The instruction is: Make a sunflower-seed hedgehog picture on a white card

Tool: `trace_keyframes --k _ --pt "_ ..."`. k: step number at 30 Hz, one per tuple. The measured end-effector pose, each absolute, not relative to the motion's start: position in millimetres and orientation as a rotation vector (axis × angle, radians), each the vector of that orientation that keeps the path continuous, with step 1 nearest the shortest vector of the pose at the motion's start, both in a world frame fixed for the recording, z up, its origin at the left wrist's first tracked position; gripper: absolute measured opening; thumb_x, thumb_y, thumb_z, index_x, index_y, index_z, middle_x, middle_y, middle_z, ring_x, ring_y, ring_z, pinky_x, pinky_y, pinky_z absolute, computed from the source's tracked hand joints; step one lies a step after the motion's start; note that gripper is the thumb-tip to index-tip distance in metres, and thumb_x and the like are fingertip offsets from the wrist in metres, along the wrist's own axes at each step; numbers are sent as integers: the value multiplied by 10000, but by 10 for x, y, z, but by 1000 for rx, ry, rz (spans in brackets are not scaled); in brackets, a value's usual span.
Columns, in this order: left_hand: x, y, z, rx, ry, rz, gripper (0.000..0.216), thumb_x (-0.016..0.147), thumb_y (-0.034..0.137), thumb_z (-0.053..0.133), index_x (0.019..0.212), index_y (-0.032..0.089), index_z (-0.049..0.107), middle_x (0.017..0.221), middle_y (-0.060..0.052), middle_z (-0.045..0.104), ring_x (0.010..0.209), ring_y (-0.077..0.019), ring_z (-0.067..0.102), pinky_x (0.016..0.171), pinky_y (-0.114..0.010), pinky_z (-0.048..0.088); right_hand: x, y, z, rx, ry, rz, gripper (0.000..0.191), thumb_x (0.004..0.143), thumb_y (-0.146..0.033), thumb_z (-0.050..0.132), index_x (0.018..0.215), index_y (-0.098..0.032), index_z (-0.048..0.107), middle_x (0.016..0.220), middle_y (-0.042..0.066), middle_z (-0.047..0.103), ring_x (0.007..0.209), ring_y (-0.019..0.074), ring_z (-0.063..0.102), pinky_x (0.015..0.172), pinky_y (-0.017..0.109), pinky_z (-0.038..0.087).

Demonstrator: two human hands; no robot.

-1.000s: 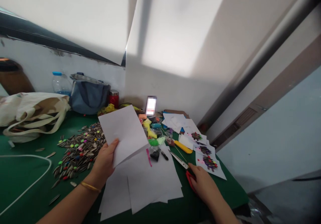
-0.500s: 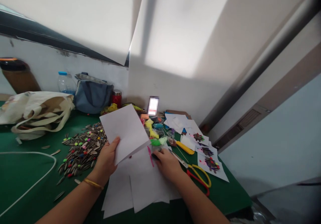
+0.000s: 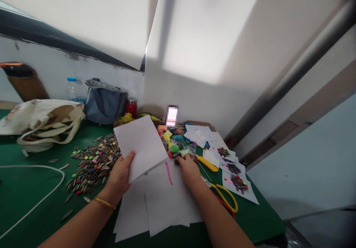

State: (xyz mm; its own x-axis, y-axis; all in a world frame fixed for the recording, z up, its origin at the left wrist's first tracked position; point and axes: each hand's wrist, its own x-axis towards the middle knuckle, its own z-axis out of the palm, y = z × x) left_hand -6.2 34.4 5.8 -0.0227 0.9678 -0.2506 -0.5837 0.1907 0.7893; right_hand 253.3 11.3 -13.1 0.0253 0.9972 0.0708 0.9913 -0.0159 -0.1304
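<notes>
Left hand (image 3: 120,174) pinches a white sheet of paper (image 3: 141,146) by its near left corner, thumb on top, holding it tilted up above the green table (image 3: 25,192). Right hand (image 3: 190,171) lies on the stack of white sheets (image 3: 164,203), fingers curled around a small dark object (image 3: 177,162) at the stack's far edge; whether it is actually gripped cannot be told. A pink strip (image 3: 168,172) lies on the stack just left of that hand. Scissors (image 3: 222,196) lie to the right. A pile of sunflower seeds (image 3: 93,162) lies left of the held sheet. Decorated cards (image 3: 236,177) lie at the far right.
</notes>
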Motion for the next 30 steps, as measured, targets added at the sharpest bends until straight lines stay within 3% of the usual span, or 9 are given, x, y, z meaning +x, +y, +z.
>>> trace_keyframes --k 10,14,16,19,23,26,30 --pt "1 279 148 547 1025 1309 368 866 178 616 1234 166 595 817 -61 764 577 -173 701 591 -282 596 2597 94 -247 -1950 -1958 32 519 813 -67 512 1281 -260 629 1298 106 494 1080 229 564 906 286 432" --pt "42 253 142 593 1058 1298 350 849 198 635 1196 166 610 834 -73 765 616 -184 706 590 -281 589 2568 29 -236 -1745 -1860 71 389 879 -140 482 1216 -197 667 1196 116 559 1032 219 575 932 304 445" --pt "60 238 103 656 1054 1285 345 822 223 670 1159 162 627 863 -85 765 644 -189 708 594 -278 583 2542 2 -209 -1569 -1809 168 323 945 -239 442 1139 -181 693 1104 110 602 1002 215 584 938 319 450" --pt "74 210 18 793 1021 1247 409 768 345 736 1119 156 645 924 -90 761 725 -201 710 642 -281 580 2491 -35 -185 -1272 -1703 416 377 983 -399 402 1085 -184 694 998 98 651 936 217 607 881 334 481" --pt "86 172 -102 1024 1017 1117 516 723 526 732 1084 165 658 954 -77 755 799 -230 701 683 -312 568 2404 -56 -216 -999 -1460 935 464 908 -568 513 1169 -208 646 980 76 696 828 218 643 763 335 510" --pt "93 164 -158 1282 1022 984 484 771 564 658 1047 168 679 976 -81 746 851 -255 685 708 -328 552 2377 -26 -270 -941 -1263 1204 436 807 -535 677 1092 -205 675 922 47 727 785 215 662 727 328 511" --pt "88 162 -136 1809 1027 827 415 859 502 546 1097 188 676 1049 -85 718 967 -268 644 839 -358 510 2469 47 -298 -1019 -984 1185 369 736 -463 753 980 -193 688 854 24 743 760 209 669 706 318 512"
